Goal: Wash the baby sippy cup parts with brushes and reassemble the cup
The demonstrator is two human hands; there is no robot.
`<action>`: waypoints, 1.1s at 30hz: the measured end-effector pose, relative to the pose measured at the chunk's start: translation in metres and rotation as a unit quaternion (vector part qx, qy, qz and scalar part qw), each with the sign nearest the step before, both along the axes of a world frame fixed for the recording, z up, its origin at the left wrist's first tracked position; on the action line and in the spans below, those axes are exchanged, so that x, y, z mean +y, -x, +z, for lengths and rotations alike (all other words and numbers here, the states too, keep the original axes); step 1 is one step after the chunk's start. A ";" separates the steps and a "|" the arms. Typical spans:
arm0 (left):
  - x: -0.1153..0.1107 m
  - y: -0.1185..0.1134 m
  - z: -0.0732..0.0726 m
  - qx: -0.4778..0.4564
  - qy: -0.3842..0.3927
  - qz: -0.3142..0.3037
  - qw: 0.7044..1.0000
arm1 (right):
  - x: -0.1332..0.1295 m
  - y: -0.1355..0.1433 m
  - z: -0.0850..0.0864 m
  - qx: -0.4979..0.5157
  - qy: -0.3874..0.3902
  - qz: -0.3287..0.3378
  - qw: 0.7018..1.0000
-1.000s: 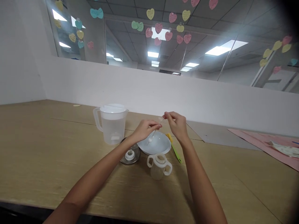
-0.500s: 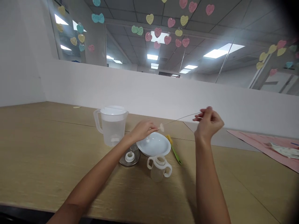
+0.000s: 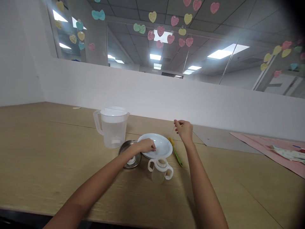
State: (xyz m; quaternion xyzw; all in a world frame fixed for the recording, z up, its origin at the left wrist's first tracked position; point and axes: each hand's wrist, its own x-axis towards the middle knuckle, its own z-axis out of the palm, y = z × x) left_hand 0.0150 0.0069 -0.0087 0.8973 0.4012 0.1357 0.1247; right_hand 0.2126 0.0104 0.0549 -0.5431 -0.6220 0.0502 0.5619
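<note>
My left hand [image 3: 147,145] is down inside the white bowl [image 3: 167,149], its fingers pinched together over the near side. The small white piece in its grip is mostly hidden by the fingers. Above and right of the bowl, my right hand [image 3: 184,129] pinches a thin wire-like strand [image 3: 173,128] that slants down toward the bowl. In front of the bowl stands a clear baby bottle [image 3: 158,175] with two white handles and an open top. A steel dish [image 3: 122,152] holding a white ring-shaped part [image 3: 131,160] lies partly under my left forearm.
A lidded plastic pitcher [image 3: 113,132] stands behind the steel dish. To the right of the bowl lies a green-handled brush [image 3: 177,157] with a yellow head. A pink cloth [image 3: 252,144] with a packet on it covers the right back. A white wall borders the table.
My left hand has lowered into the bowl with the small white piece. My right hand has moved left and slightly down, closer to the bowl, still pinching the strand.
</note>
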 end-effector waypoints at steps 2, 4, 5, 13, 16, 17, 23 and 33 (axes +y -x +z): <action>0.002 0.005 0.004 -0.027 0.032 -0.022 0.999 | 0.003 0.003 -0.004 -0.019 0.006 -0.008 1.000; 0.002 0.012 0.014 -0.065 0.047 -0.020 0.997 | 0.006 0.005 -0.008 -0.018 0.021 -0.014 1.000; 0.002 0.015 0.021 -0.088 0.051 -0.013 0.995 | 0.009 0.006 -0.010 -0.015 0.035 -0.013 0.999; -0.035 0.023 0.072 -0.276 0.164 -0.036 0.946 | 0.015 0.010 -0.024 -0.050 0.150 0.003 0.987; -0.055 0.018 0.085 -0.282 0.172 -0.075 0.941 | 0.004 0.011 -0.014 -0.074 0.159 -0.009 0.985; -0.061 0.015 0.088 -0.279 0.176 -0.085 0.940 | -0.001 0.012 -0.008 -0.079 0.151 -0.013 0.985; -0.080 0.004 0.090 -0.202 0.205 -0.140 0.948 | -0.043 0.019 0.032 -0.093 0.071 0.009 0.993; -0.072 0.016 0.088 0.031 0.034 -0.012 0.999 | -0.087 0.031 0.053 -0.117 0.119 0.191 0.967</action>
